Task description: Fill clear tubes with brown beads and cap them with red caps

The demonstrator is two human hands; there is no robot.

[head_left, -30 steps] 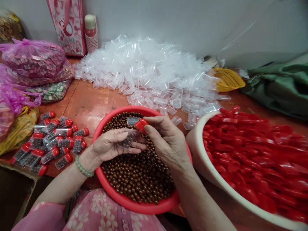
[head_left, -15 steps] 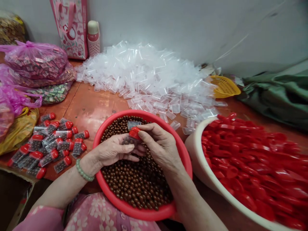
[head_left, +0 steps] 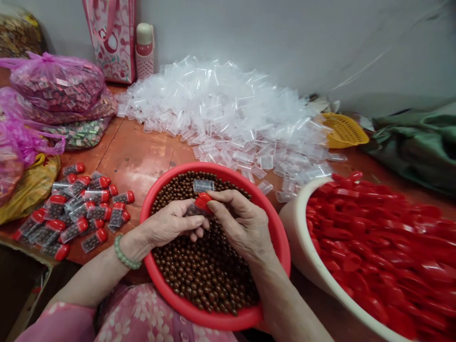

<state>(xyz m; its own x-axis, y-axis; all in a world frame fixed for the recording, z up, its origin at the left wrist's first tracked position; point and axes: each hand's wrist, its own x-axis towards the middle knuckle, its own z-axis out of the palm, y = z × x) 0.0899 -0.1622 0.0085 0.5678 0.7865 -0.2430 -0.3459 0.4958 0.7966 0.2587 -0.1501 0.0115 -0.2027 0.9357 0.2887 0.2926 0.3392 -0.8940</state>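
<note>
Over a red basin (head_left: 149, 199) of brown balls (head_left: 199, 280), my left hand (head_left: 174, 221) grips a small clear plastic container (head_left: 192, 209), mostly covered by the fingers. My right hand (head_left: 240, 218) pinches a red cap (head_left: 203, 199) at the container's upper end. Whether the cap is fully seated I cannot tell. A clear container (head_left: 203, 185) lies on the balls just beyond the fingertips. To the left, a pile of filled, red-capped containers (head_left: 96, 195) rests on the table.
A heap of clear containers (head_left: 221, 109) spreads along the wall. On the right stands a white tub (head_left: 302, 204) full of red caps (head_left: 384, 247). Pink plastic bags (head_left: 57, 85), a flask (head_left: 144, 52), a carry bag (head_left: 114, 42) and a yellow basket (head_left: 344, 130) sit farther back.
The view has shifted slightly, so the surroundings sit a bit farther right. My left fingers have curled in more around the container; both hands keep their hold on container and cap.
</note>
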